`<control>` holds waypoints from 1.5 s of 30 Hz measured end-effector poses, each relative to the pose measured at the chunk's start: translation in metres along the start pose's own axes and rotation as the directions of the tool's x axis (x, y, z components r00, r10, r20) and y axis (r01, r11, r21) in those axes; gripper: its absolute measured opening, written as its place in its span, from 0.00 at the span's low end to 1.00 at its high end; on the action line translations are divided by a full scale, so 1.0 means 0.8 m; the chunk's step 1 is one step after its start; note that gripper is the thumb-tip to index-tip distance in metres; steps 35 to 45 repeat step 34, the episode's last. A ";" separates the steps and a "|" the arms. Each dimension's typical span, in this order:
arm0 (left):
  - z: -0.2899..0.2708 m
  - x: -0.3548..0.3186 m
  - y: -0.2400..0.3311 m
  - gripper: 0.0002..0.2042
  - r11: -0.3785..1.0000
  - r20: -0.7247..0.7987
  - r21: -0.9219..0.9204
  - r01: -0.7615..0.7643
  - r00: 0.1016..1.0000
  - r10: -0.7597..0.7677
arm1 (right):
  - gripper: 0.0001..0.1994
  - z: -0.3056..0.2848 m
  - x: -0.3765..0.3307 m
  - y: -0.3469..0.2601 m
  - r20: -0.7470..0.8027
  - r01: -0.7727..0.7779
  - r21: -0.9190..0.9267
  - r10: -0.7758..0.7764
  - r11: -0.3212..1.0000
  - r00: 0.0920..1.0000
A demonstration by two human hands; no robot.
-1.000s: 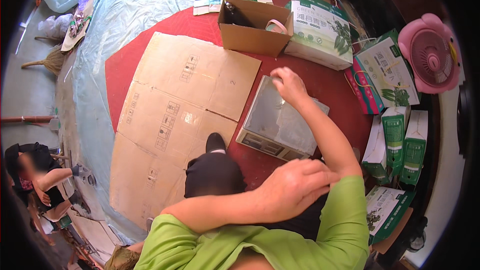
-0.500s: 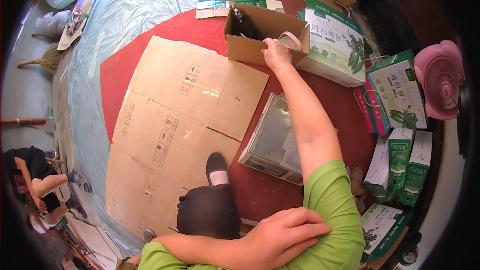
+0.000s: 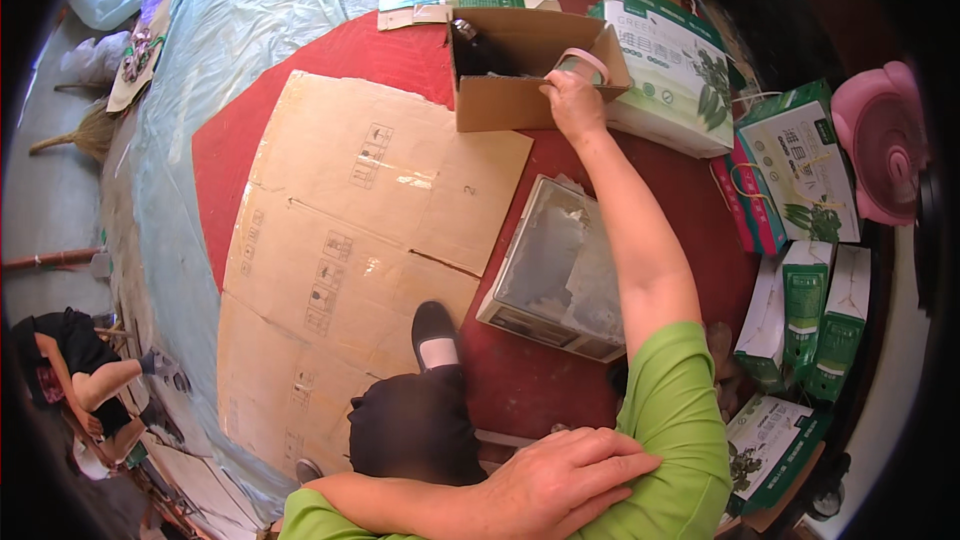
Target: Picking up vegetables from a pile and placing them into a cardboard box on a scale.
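My right hand (image 3: 575,100) reaches far forward to the rim of a small open cardboard box (image 3: 500,105) and grips a pinkish roll of tape (image 3: 583,62) at the box's right wall. A dark bottle (image 3: 470,45) lies inside the box. My left hand (image 3: 560,485) rests flat on my right upper arm, on the green sleeve, fingers spread and holding nothing. Under my right forearm sits a grey metal tin (image 3: 555,265) on the red mat (image 3: 400,55).
Flattened cardboard sheets (image 3: 340,240) cover the mat to the left. Green-and-white gift boxes (image 3: 670,50) and a pink fan (image 3: 885,140) crowd the right side. My black-trousered knee and shoe (image 3: 435,335) are in front. Another person (image 3: 70,380) sits at far left.
My right hand moved from the grey tin forward to the small cardboard box and now holds the tape roll at its rim. My left hand stays on my right arm.
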State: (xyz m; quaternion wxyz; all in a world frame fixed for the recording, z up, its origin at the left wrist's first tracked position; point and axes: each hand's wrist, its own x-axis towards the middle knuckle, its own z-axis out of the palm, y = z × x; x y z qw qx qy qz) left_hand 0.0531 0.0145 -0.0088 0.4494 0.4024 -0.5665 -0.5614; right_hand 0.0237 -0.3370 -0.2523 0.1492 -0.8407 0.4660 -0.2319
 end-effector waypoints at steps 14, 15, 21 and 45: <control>0.016 0.019 0.003 0.16 0.998 0.145 0.062 -0.004 0.989 -0.006 | 0.08 -0.026 -0.030 0.002 0.139 -0.131 -0.039 0.135 0.991 0.981; 0.022 0.017 0.006 0.16 0.995 0.135 0.103 0.009 0.991 -0.023 | 0.08 -0.024 -0.029 -0.014 0.129 -0.136 -0.025 0.138 0.990 0.982; 0.041 0.017 0.000 0.17 0.986 0.102 0.156 0.057 0.992 -0.073 | 0.14 -0.042 -0.086 -0.038 -0.088 0.021 0.050 -0.017 0.999 0.996; 0.109 0.027 -0.024 0.14 0.798 0.149 0.600 0.051 0.973 -0.174 | 0.20 -0.237 -0.361 0.090 0.635 -0.313 -0.100 0.302 0.945 0.711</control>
